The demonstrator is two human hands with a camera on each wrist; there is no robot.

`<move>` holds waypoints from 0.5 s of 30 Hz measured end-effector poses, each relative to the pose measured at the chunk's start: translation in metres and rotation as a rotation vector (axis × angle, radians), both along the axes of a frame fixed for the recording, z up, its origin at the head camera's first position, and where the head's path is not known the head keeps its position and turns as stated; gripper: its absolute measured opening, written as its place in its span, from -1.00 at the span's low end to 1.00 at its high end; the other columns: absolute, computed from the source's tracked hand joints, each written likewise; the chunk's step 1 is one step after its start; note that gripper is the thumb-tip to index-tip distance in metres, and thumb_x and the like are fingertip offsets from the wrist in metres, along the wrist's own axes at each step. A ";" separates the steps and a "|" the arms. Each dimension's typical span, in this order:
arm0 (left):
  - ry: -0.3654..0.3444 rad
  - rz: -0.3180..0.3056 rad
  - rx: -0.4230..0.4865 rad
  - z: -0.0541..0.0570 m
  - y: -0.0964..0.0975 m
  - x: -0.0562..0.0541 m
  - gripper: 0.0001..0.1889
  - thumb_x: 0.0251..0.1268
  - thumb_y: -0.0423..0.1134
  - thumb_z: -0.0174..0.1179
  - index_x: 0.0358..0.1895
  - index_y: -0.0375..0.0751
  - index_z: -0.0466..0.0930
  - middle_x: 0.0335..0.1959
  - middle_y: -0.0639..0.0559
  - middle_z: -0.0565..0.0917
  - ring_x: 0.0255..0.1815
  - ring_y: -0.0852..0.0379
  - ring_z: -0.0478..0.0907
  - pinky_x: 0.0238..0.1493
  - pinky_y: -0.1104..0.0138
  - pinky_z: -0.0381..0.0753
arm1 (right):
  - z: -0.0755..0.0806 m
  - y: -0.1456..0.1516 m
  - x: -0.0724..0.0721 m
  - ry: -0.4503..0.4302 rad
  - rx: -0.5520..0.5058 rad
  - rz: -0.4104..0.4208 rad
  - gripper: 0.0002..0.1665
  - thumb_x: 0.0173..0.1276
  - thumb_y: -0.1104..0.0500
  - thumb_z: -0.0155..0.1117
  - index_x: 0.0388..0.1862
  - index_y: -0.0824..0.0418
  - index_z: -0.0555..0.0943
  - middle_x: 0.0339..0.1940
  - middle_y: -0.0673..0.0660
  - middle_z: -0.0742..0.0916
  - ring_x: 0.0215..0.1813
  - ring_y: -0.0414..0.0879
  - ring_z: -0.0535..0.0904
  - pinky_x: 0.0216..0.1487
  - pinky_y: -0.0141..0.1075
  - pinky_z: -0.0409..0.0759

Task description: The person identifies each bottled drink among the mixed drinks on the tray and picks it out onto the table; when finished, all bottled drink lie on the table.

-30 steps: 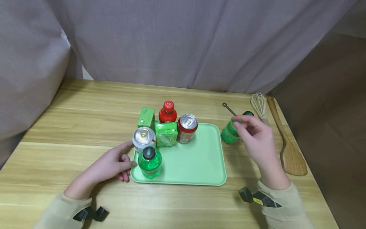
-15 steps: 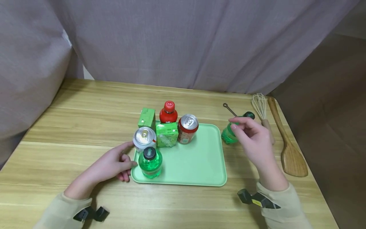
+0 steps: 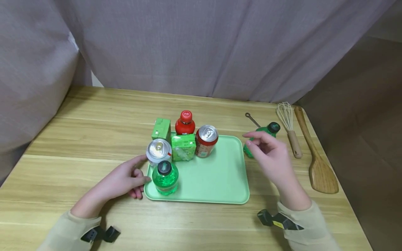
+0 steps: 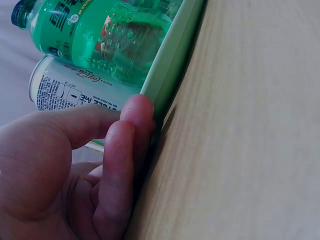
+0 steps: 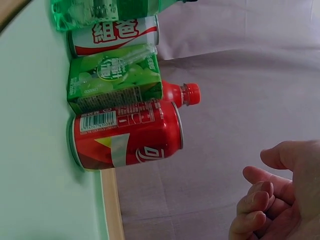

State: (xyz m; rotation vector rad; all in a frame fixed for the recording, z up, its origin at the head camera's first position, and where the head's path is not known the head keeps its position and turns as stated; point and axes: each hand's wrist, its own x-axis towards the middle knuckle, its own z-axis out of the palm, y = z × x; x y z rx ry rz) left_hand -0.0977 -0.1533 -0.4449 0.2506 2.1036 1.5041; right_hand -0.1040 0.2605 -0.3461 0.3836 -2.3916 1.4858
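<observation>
My left hand holds the left rim of the light green tray between thumb and curled fingers. Beside it on the tray stand a green bottle with a dark cap and a silver can. A green juice box and a red can stand further along. My right hand, its fingers loosely bent and holding nothing, hovers right of the tray. Behind its fingers stands a second green bottle, partly hidden. In the right wrist view, thumb and forefinger are apart.
Another green box and a red bottle stand at the tray's back left. On the right lie a whisk, a wooden spatula and a thin handle with a ring end. Grey cloth hangs behind the table.
My right hand has moved left and slightly toward me, uncovering more of the second green bottle's cap and the whisk's handle. My left hand has stayed at the tray's rim.
</observation>
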 end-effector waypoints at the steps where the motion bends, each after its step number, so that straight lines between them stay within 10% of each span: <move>1: -0.001 0.002 0.000 0.000 0.000 0.000 -0.05 0.37 -0.30 0.35 0.67 -0.25 -0.08 -0.51 -0.19 0.65 -0.56 -0.14 0.71 -0.59 0.08 0.77 | 0.000 -0.001 0.000 -0.002 0.003 0.005 -0.81 0.43 0.45 0.28 -0.07 0.34 0.74 -0.46 -0.03 0.65 -0.53 -0.24 0.41 -0.59 -0.39 0.36; 15: -0.003 0.002 0.011 -0.002 -0.001 0.000 -0.03 0.36 -0.29 0.36 0.68 -0.24 -0.09 -0.49 -0.20 0.66 -0.56 -0.14 0.71 -0.57 0.07 0.78 | -0.004 -0.009 0.001 0.003 0.073 0.069 -0.75 0.42 0.42 0.31 0.00 0.22 0.75 -0.47 0.02 0.64 -0.51 -0.20 0.43 -0.56 -0.40 0.40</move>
